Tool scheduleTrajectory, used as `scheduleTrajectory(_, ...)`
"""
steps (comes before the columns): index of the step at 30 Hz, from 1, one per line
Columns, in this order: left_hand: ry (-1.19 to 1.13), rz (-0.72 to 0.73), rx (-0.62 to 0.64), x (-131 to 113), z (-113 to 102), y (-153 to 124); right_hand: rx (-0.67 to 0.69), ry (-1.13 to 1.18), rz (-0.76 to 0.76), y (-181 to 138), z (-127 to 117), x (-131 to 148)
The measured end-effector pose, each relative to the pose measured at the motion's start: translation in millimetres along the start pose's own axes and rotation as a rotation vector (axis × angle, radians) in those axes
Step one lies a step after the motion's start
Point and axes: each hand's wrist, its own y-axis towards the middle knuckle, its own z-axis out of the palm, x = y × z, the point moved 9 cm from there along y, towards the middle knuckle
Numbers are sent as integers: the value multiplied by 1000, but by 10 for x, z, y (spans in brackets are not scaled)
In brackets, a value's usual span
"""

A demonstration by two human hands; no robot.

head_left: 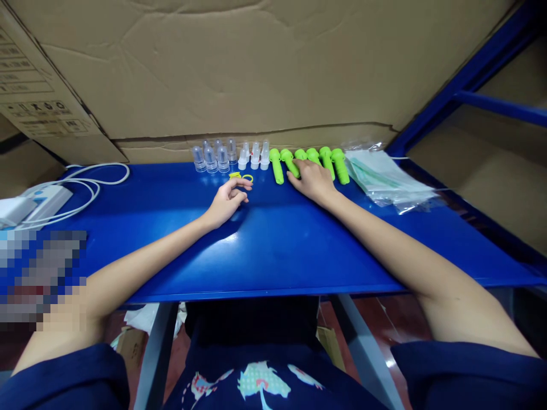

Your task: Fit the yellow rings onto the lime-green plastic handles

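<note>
My left hand [229,201] hovers low over the blue table with loosely bent fingers, thumb apart, holding nothing visible. Its fingertips are closest to some small yellow rings [247,179]. My right hand [314,181] is at the row of bright green torch-shaped tubes, its thumb and forefinger around the lower end of the second green tube [289,160] from the left. That hand covers the bodies of the tubes beside it. Left of the green row stand white-based clear nozzle-like pieces [255,156] and several clear capped cylinders [209,159].
Clear plastic bags [388,176] with pale green-white contents lie at the right. A white power strip [49,204] with a looped cable [100,181] sits at the left. Cardboard [265,74] walls the back; a blue metal frame [465,74] rises on the right.
</note>
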Motion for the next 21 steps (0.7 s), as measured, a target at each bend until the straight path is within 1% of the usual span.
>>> scheduleTrajectory(6,6,19,19,-9,7,-3,53,-82,-55,1,41,72)
scheduleTrajectory(14,17,17,26,-10,19,-6,109,-130,-70,-13,60,116)
scheduleTrajectory(18,9,17,28,-27,10,-2,73,-94,-68,7,1,104)
scheduleTrajectory(21,55,73,54,-120,-64,46,-25,-38,-33,34,-162,24)
